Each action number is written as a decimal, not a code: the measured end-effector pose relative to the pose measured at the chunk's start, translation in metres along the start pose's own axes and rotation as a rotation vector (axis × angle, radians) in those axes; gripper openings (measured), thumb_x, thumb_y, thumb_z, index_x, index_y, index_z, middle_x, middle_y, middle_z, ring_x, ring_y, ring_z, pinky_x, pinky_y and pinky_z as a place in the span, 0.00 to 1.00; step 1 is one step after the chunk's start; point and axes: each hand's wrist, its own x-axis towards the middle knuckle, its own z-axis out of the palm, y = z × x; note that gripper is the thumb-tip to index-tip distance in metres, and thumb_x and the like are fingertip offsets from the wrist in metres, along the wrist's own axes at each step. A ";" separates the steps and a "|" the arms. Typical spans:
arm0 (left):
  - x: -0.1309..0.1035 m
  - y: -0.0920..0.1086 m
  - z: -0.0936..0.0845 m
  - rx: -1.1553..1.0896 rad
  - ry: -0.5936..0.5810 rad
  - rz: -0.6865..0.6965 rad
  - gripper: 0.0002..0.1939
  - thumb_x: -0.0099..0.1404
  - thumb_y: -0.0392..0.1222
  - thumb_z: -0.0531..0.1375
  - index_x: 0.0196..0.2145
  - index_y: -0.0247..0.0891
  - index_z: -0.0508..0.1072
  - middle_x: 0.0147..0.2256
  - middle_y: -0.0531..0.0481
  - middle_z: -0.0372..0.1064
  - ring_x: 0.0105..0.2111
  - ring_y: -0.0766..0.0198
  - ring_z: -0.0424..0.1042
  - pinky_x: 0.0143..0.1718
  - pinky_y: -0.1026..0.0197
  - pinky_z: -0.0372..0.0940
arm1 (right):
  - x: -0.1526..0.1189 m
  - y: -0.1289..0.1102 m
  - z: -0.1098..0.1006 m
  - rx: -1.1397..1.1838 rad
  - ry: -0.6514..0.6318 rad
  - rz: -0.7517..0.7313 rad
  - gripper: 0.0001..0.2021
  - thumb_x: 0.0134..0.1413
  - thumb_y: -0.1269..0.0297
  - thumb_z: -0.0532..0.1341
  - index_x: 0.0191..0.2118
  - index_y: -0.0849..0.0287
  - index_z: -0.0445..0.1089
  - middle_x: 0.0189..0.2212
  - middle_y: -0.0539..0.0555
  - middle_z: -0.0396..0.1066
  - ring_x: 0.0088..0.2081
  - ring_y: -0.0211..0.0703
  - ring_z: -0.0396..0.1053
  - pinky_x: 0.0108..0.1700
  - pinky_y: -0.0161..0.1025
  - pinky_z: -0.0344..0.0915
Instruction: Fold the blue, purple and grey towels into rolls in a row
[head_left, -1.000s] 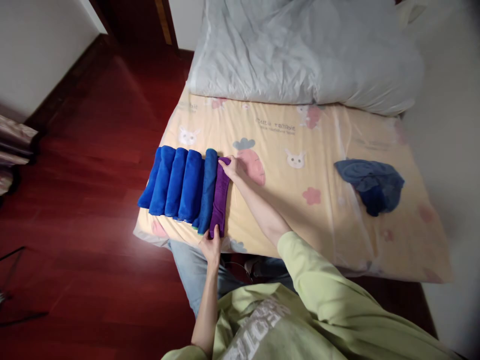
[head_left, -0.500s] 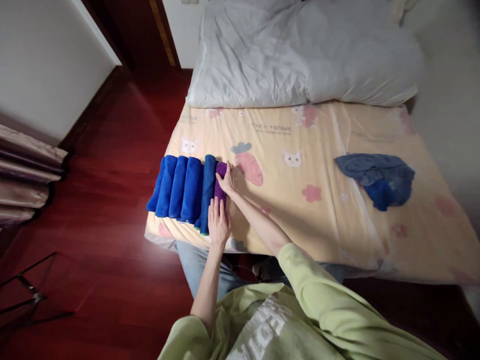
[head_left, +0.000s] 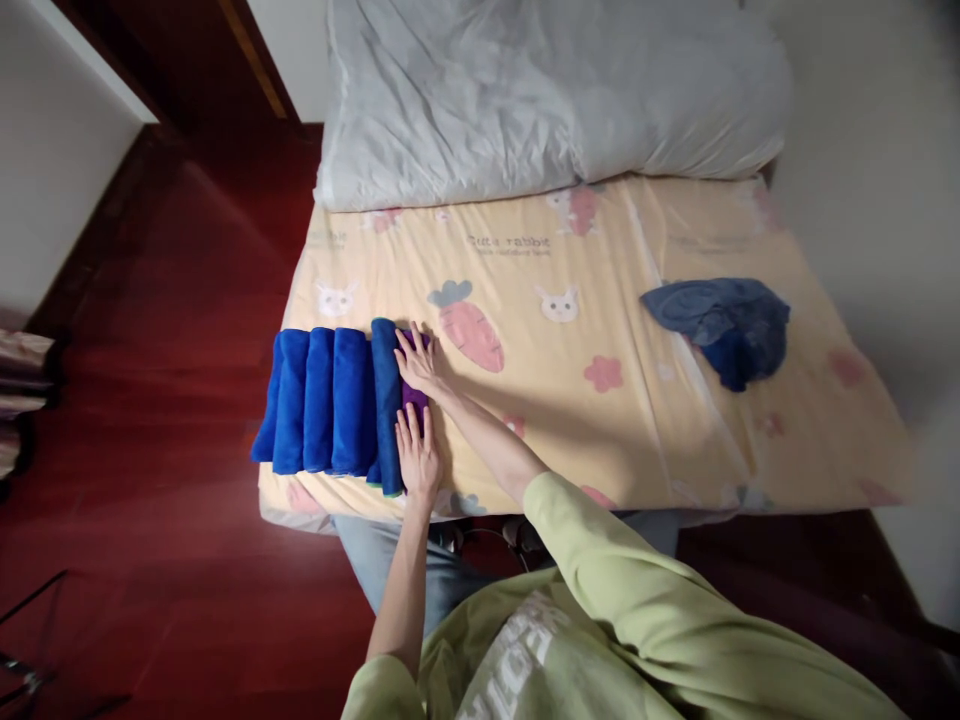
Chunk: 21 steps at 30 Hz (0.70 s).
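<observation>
Several bright blue rolled cloths (head_left: 319, 400) lie side by side at the left front of the bed. Right of them is a darker blue roll (head_left: 385, 410) with a green edge at its near end. A purple roll (head_left: 412, 398) lies against it, partly hidden under both hands. My right hand (head_left: 416, 360) rests on its far end with fingers spread. On its near end lies my left hand (head_left: 418, 455), flat, the fingers a little apart. A crumpled grey-blue cloth (head_left: 720, 315) with a brighter blue part lies at the bed's right side.
The bed (head_left: 555, 400) has a yellow patterned sheet. A large grey-white quilt (head_left: 547, 100) lies along its far side. Dark red floor (head_left: 187, 400) is at the left, with part of a black stand (head_left: 30, 680) and a curtain (head_left: 22, 375).
The camera view has shifted. The fingers of my right hand have spread flatter over the far end of the purple roll. My left hand is still on its near end.
</observation>
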 end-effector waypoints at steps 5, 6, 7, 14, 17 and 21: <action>0.001 0.000 -0.003 0.014 0.017 0.013 0.34 0.70 0.31 0.51 0.72 0.35 0.55 0.74 0.36 0.36 0.73 0.37 0.33 0.69 0.31 0.48 | -0.003 -0.019 -0.035 -0.062 0.001 0.124 0.36 0.68 0.43 0.50 0.76 0.46 0.41 0.76 0.51 0.35 0.75 0.69 0.29 0.69 0.80 0.26; 0.002 0.000 -0.004 0.023 0.026 0.015 0.34 0.70 0.32 0.51 0.72 0.34 0.56 0.74 0.34 0.36 0.73 0.36 0.34 0.69 0.31 0.49 | -0.008 -0.021 -0.045 -0.102 -0.017 0.147 0.38 0.67 0.42 0.50 0.76 0.44 0.38 0.76 0.50 0.35 0.75 0.69 0.29 0.69 0.81 0.28; 0.003 0.000 -0.004 0.031 0.036 0.016 0.34 0.70 0.33 0.52 0.72 0.34 0.56 0.74 0.33 0.36 0.73 0.35 0.36 0.69 0.31 0.50 | -0.016 -0.021 -0.055 -0.141 -0.027 0.160 0.39 0.67 0.41 0.50 0.76 0.43 0.35 0.76 0.49 0.34 0.76 0.69 0.29 0.69 0.80 0.31; 0.014 0.008 -0.008 0.059 0.089 0.037 0.34 0.69 0.36 0.52 0.71 0.35 0.57 0.73 0.32 0.38 0.72 0.34 0.43 0.67 0.31 0.52 | -0.143 0.094 -0.169 -0.122 0.222 0.137 0.33 0.69 0.46 0.48 0.75 0.44 0.42 0.76 0.48 0.34 0.76 0.50 0.37 0.75 0.55 0.46; 0.015 0.010 -0.011 0.071 0.099 0.039 0.34 0.68 0.37 0.52 0.71 0.35 0.58 0.73 0.33 0.40 0.72 0.36 0.44 0.67 0.33 0.51 | -0.207 0.181 -0.243 -0.155 0.381 0.326 0.29 0.68 0.52 0.51 0.71 0.50 0.55 0.73 0.54 0.51 0.74 0.51 0.47 0.74 0.51 0.49; 0.018 0.007 -0.013 0.084 0.129 0.046 0.33 0.68 0.40 0.52 0.70 0.38 0.60 0.73 0.36 0.42 0.72 0.38 0.44 0.68 0.34 0.51 | -0.264 0.277 -0.340 -0.264 0.561 0.497 0.26 0.65 0.58 0.52 0.64 0.61 0.65 0.65 0.66 0.63 0.68 0.55 0.59 0.71 0.55 0.56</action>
